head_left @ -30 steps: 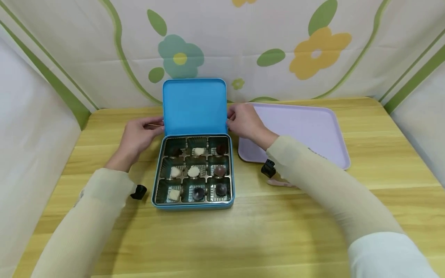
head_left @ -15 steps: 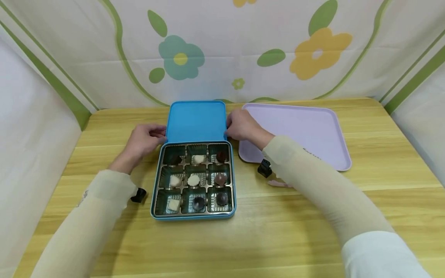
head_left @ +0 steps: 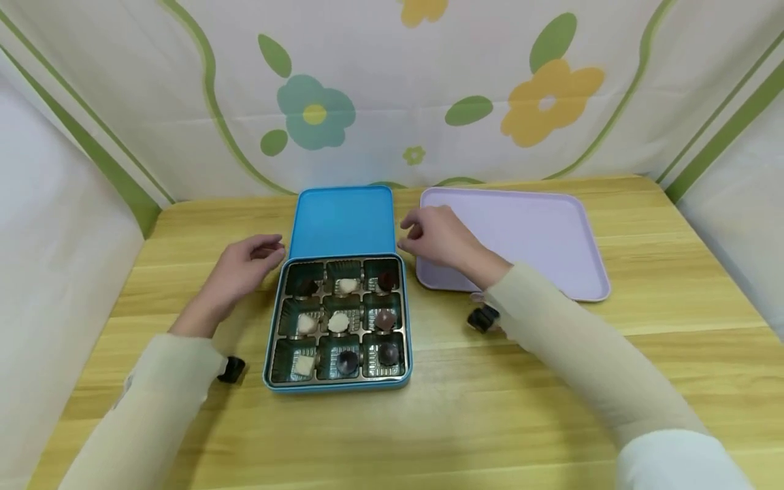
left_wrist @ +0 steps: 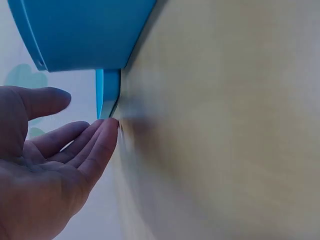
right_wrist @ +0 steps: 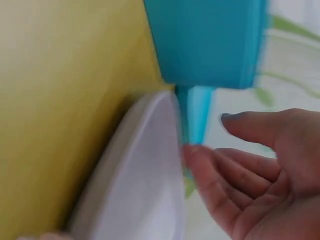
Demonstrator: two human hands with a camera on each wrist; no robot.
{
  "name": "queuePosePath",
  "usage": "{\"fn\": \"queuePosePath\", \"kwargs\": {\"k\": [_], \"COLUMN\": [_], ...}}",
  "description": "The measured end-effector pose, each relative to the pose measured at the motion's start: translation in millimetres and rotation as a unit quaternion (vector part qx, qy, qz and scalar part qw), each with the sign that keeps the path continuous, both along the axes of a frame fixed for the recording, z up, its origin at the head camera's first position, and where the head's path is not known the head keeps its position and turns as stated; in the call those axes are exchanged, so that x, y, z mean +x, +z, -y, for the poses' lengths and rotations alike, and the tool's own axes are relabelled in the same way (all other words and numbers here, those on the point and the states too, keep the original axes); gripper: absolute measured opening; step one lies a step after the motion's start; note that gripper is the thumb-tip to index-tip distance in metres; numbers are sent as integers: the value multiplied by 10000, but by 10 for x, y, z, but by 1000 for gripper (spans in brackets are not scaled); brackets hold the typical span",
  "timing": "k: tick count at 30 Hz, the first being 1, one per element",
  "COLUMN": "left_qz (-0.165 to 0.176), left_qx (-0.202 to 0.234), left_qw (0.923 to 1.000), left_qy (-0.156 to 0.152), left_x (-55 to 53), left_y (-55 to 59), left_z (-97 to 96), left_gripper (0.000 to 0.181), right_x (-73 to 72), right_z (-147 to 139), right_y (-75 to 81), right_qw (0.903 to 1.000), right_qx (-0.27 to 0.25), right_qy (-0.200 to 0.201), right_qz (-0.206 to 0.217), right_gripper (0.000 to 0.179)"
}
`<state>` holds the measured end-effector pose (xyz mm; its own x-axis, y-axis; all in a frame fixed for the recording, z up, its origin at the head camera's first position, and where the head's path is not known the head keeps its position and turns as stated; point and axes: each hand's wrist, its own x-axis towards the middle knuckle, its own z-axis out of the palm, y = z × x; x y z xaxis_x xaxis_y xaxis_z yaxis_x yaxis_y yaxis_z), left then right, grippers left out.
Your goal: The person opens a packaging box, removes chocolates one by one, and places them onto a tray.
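A blue tin box stands on the table, its hinged lid folded back flat behind it. Its divided insert holds several chocolates, among them a white one, a brown one and a dark one, one per compartment. My left hand hovers just left of the lid and the box's back corner, thumb and fingers apart with nothing between them. On the other side, my right hand is slightly off the lid's right edge, its fingers loosely bent and holding nothing.
A lilac tray lies right of the box, partly under my right hand and forearm. Behind the wooden table hangs a flowered cloth. A small pink item beneath my right wrist is mostly hidden.
The lid has tipped backward from upright to lying flat. Both hands followed it down, then came off its sides and moved slightly outward. The box sits a little lower in view.
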<state>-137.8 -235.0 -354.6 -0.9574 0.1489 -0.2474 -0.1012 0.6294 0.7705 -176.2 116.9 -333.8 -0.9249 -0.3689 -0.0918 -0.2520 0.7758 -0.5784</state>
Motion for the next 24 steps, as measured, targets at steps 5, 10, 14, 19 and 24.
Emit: {"fn": "queuePosePath", "kwargs": {"k": [5,10,14,19,24], "left_qz": [-108,113,166,153,251], "left_qx": [203,478,921,1072,1408], "left_qw": [9997,9987,9952,9936,9892], "left_qy": [-122,-132,-273,-336,-331], "left_x": [283,518,663,808,900], "left_y": [-40,-67,-86,-79,-107], "left_z": [116,228,279,303,296], "left_gripper": [62,63,61,60,61], "right_x": [392,715,948,1165,1318], "right_z": [-351,-713,-1005,-1367,-1668], "right_y": [39,6,-65,-207,-318], "right_qw": [9960,9927,9886,9825,9800], "right_qx": [-677,-1083,-1346,-1554,-1479], "right_qy": [-111,-222,-432,-985,-1331], "right_qz": [-572,-482,-526,-285,47], "right_gripper": [31,24,20,18,19]}}
